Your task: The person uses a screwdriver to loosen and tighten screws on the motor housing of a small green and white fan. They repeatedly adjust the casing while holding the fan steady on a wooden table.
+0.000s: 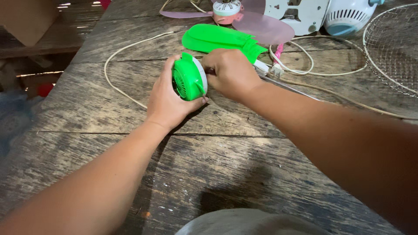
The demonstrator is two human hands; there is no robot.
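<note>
We see one likely package: a plain brown cardboard box [27, 19] at the top left corner, beyond the wooden table's edge. We spot no labels, signs or screens.

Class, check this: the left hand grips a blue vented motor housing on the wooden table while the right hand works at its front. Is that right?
Not quite. The head view shows the motor housing is green, not blue. The rest stands: the left hand grips it on the wooden table while the right hand works at its front.
</note>
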